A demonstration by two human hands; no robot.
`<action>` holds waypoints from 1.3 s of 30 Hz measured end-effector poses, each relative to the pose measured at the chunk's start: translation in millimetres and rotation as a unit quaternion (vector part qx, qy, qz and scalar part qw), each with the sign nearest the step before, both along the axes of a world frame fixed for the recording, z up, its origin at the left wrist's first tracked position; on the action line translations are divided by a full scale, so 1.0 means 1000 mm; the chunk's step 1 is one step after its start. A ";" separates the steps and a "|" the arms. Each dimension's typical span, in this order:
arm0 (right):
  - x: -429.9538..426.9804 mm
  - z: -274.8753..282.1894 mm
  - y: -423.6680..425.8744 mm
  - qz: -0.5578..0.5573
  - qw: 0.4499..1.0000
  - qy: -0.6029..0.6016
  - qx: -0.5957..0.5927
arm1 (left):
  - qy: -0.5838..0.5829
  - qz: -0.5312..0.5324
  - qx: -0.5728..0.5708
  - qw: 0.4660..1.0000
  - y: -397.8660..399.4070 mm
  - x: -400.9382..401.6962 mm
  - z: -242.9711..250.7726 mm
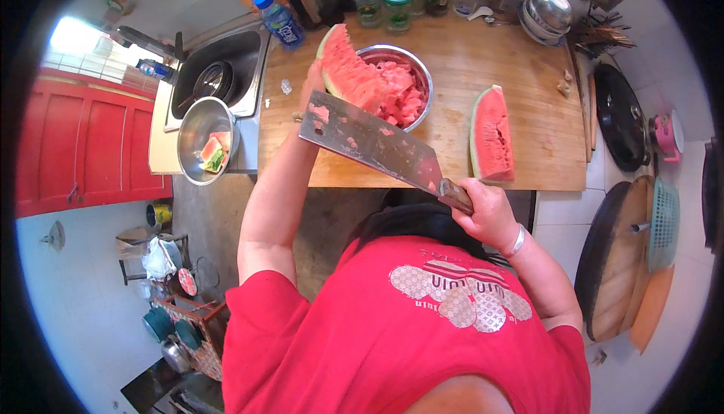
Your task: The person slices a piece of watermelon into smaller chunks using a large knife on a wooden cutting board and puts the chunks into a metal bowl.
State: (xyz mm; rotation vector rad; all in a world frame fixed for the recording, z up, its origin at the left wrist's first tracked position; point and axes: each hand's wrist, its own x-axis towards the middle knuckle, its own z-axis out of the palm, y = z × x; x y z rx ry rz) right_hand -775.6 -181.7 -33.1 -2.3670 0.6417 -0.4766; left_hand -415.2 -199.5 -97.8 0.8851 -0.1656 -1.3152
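Observation:
My left hand point(312, 83) holds a large watermelon wedge point(353, 69) by its rind, tilted over the rim of a metal bowl point(428, 74). Loose chunks of red watermelon flesh point(403, 89) fill the bowl. In my right hand point(489, 213) is the wooden handle of a cleaver point(373, 145), whose broad blade carries bits of pulp. The blade slants in front of the wedge and the bowl and partly hides my left wrist. Another watermelon wedge point(493, 134) rests on the wooden worktop point(452, 159), right of the bowl.
A second metal bowl point(189, 137) with rind pieces point(215, 154) stands at the left by the sink point(249, 69). Along the back are a blue-capped bottle point(280, 21), several green-lidded jars point(397, 9) and stacked bowls point(546, 18). A black pot lid point(619, 117) leans at the right.

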 end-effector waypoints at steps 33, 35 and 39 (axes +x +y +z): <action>0.073 -0.027 -0.049 0.011 1.000 0.019 -0.015 | -0.095 0.005 -0.134 0.986 -0.012 0.014 -0.034; 0.077 -0.026 -0.048 0.007 1.000 0.021 -0.010 | -0.169 0.014 -0.110 0.979 -0.012 0.017 -0.036; 0.070 -0.020 -0.044 0.002 0.998 0.060 0.021 | -0.422 0.053 -0.017 0.905 -0.006 0.023 -0.023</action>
